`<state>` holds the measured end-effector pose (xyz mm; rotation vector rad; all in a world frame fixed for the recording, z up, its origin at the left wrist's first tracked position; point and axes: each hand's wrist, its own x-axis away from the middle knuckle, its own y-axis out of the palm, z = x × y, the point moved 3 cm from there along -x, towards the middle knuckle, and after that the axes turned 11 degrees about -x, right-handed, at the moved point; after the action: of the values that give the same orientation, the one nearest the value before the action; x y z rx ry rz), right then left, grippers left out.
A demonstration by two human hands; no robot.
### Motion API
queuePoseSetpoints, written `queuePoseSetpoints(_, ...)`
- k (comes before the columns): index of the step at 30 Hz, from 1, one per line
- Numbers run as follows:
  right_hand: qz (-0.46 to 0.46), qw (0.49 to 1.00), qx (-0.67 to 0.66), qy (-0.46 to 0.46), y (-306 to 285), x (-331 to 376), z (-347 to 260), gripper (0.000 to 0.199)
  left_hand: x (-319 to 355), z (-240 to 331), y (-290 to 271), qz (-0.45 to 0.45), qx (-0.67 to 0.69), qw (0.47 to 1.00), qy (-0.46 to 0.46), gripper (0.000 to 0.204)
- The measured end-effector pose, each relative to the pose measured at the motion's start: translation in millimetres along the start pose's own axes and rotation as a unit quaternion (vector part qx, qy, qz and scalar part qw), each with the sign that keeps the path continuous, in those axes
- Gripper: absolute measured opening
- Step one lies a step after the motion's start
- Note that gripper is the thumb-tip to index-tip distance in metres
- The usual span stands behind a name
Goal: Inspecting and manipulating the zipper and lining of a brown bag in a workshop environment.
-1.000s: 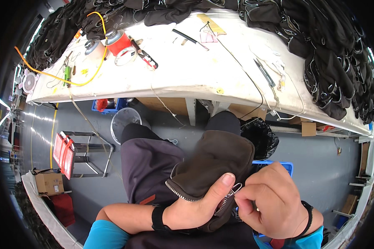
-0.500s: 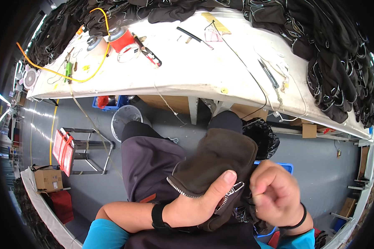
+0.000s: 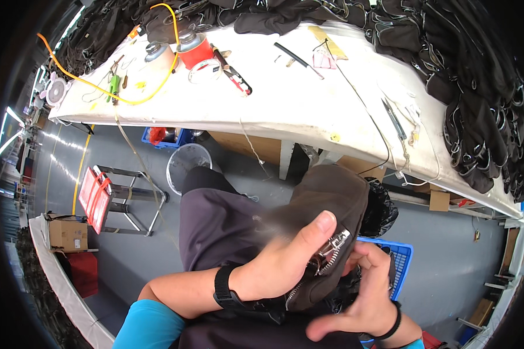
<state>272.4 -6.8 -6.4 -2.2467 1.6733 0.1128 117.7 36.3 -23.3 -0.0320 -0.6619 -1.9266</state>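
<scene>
A dark brown fabric piece (image 3: 335,189) with a silver metal zipper (image 3: 335,249) lies across my lap, bulging like a pouch. My left hand (image 3: 276,264) grips it from the left, thumb pressed on top beside the zipper and its pull; the other fingers are hidden underneath. At the fabric's right edge, my right hand (image 3: 371,291) has its fingertips touching the cloth near the zipper. Its thumb stretches away toward my lap, well apart from the fingers, and nothing shows between them. The fabric's left part is smeared by motion.
Ahead stands a white-covered table (image 3: 262,110) heaped with black zippered fabric pieces (image 3: 466,64). A red can (image 3: 195,51), tape roll (image 3: 205,71) and tweezers (image 3: 393,118) lie on it. A blue crate (image 3: 403,264) sits right; a stool (image 3: 128,195) and clear bin (image 3: 180,166) stand left.
My right hand has gone from a closed pinch to spread fingers and moved in against the fabric's edge. The fabric has tilted and shifted in my left hand. The whole view has shifted slightly.
</scene>
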Motion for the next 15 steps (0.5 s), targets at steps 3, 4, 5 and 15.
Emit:
queuePoseSetpoints(3,0.061,0.995,-0.075,-0.002,6,2,19,0.088,1,2,-8,-0.147,-0.054,0.985,0.067,0.057)
queuePoseSetpoints(4,0.124,0.976,-0.173,0.055,3,3,19,0.076,5,8,-7,-0.137,-0.012,0.982,0.131,0.058)
queuePoseSetpoints(5,0.184,0.939,-0.267,0.111,-1,4,19,0.065,4,24,-2,-0.127,0.031,0.972,0.195,0.06)
queuePoseSetpoints(15,0.2,0.888,-0.402,0.103,-9,2,29,0.054,25,11,-52,0.129,-0.553,0.725,0.39,0.081)
